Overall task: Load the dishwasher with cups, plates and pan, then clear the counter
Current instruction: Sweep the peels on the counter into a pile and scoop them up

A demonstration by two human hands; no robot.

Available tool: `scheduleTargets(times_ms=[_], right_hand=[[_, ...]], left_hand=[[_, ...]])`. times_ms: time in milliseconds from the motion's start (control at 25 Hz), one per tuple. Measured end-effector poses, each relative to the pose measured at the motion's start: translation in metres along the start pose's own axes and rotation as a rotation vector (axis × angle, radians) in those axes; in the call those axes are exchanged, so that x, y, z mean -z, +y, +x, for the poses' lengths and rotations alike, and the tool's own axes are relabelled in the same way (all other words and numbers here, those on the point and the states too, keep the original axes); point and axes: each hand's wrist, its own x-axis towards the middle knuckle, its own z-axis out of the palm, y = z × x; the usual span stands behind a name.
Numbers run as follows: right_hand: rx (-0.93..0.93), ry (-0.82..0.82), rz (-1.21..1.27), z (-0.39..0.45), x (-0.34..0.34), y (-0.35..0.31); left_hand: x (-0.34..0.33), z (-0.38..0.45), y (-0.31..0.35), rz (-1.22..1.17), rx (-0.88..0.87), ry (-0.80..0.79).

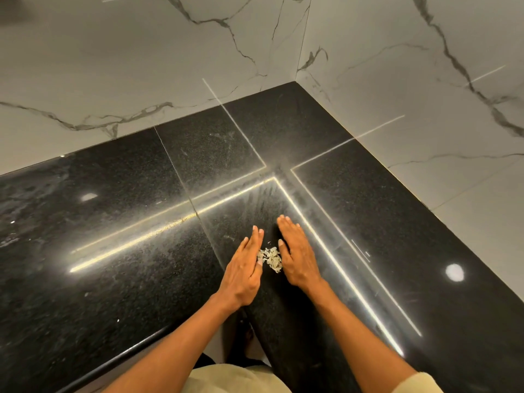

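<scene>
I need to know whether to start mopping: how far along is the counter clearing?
Nearly done: no dishes show on the black counter. In hand: left hand and right hand, fingers straight, flank a small pile of pale scraps. Left: removing that pile. The dishwasher is out of view.

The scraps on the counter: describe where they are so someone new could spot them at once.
Start at the black counter where it meets the marble walls in a corner. Nearer the front edge, the left hand and right hand lie flat, fingers straight. Between them sits a small heap of pale scraps, the only light clutter on the dark stone.
</scene>
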Motion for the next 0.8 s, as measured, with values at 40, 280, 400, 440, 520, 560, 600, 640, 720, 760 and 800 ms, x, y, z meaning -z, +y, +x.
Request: scheduleTargets(times_ms=[40,280,400,440,520,560,600,640,720,760,800], right_hand=[[0.023,-0.012,0.008,-0.004,-0.005,-0.005],[0.003,-0.061,0.163,-0.048,-0.010,-0.024],[-0.023,-0.050,0.197,-0.066,-0.008,-0.024],[-0.034,-0.043,0.201,-0.070,-0.008,-0.025],[-0.050,-0.024,0.215,-0.079,-0.007,-0.029],[-0.045,-0.025,0.220,-0.084,-0.006,-0.032],[-0.038,-0.033,0.224,-0.089,-0.005,-0.035],[-0.033,-0.044,0.230,-0.093,-0.004,-0.035],[-0.031,-0.051,0.251,-0.094,0.001,-0.034],[-0.035,-0.042,0.259,-0.090,0.004,-0.032],[-0.036,-0.035,0.262,-0.084,0.006,-0.031]], left_hand=[[-0.001,-0.003,0.002,0.009,-0.014,-0.007],[-0.016,-0.030,0.010,-0.025,-0.045,-0.033],[-0.019,-0.039,0.012,-0.086,-0.059,-0.056],[-0.018,-0.043,0.013,-0.121,-0.053,-0.063],[-0.017,-0.050,0.017,-0.208,-0.029,-0.080],[-0.016,-0.055,0.019,-0.241,-0.023,-0.078],[-0.016,-0.061,0.022,-0.268,-0.018,-0.072],[-0.016,-0.066,0.024,-0.303,-0.010,-0.064],[-0.017,-0.074,0.027,-0.395,0.023,-0.014],[-0.018,-0.076,0.028,-0.448,0.041,0.030],[-0.019,-0.078,0.029,-0.502,0.064,0.085]])
